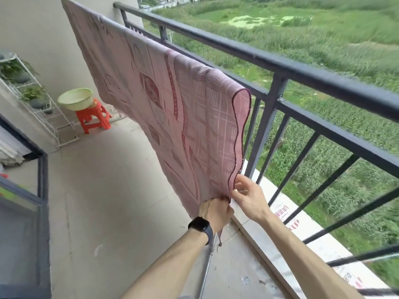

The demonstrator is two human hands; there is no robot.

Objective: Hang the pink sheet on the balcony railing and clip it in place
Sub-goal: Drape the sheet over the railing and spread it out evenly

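I have the left hand (216,212) curled tight round the bunched bottom corner of the pink sheet (172,108). The right hand (248,197) pinches the dark hem just above that grip. Up from the grip the sheet rises to a bar, draped over it just inside the balcony railing (302,67) (I cannot tell whether that bar belongs to the railing). The cloth looks light, soft and limp, so I judge it will slide or billow. I would take it by the hem and corners, not mid-panel. I see no clips. Directly below the grip a metal pole (206,275) stands close. Far off to the left of the grip sit a green basin (74,101) on an orange stool (92,119) and a plant rack (43,117).
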